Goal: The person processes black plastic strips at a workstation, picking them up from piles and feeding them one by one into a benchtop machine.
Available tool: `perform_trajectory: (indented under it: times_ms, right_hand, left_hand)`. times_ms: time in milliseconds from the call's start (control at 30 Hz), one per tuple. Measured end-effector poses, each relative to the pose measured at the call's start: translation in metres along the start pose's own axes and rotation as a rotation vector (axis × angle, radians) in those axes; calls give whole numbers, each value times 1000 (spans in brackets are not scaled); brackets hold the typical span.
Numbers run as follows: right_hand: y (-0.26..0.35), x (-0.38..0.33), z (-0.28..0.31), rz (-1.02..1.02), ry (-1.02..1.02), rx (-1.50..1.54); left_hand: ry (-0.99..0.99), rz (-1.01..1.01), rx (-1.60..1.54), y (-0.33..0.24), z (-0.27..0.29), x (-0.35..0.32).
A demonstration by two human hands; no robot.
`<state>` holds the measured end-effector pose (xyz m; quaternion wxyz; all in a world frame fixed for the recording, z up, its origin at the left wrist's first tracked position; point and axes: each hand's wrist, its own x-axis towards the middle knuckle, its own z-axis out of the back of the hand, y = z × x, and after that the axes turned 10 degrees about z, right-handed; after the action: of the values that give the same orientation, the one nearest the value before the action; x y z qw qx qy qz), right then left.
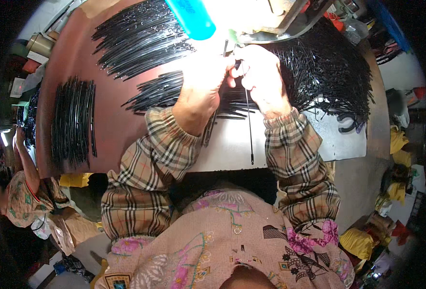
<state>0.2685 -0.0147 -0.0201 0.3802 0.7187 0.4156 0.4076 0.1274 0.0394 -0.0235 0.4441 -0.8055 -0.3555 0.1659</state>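
My left hand [202, 82] and my right hand [266, 72] meet under bright light below the metal edge of a machine or lamp [266, 36]. From the pinched fingers of my right hand a thin black rod [249, 118] hangs toward me, its dark tip over the white sheet [232, 144]. My left fingers are closed beside it; a short dark piece pokes up at their tips, but glare hides what they grip. Left of my hands lie a large pile of black rods [136, 41] and a smaller bunch [157, 91]. A tangled heap of black rods [323, 67] is on the right.
A stack of black rods [72, 123] lies at the left of the reddish-brown table [114, 103]. A blue object [193, 19] hangs above the far pile. Another person [27, 192] sits at the far left. Yellow bags [357, 243] stand at the right.
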Motion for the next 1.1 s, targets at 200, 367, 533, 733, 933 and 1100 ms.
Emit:
perform_trajectory:
  times_ms: [200, 367, 533, 733, 933, 1100]
  right_hand:
    - [-2, 2, 8, -82, 4, 86]
    - [1, 3, 8, -95, -3, 124]
    - [1, 4, 13, 17, 95, -72]
    - [4, -9, -3, -81, 26, -91]
    - [-3, 0, 11, 81, 110, -177]
    - [-5, 4, 10, 45, 94, -150]
  left_hand:
    - [-111, 105, 76, -26, -19, -27]
    - [-306, 406, 214, -37, -26, -59]
    - [-325, 430, 159, -42, -28, -64]
    - [-321, 388, 112, -27, -20, -63]
    - [-366, 351, 82, -21, -24, -53]
    - [-344, 335, 1, -19, -22, -49]
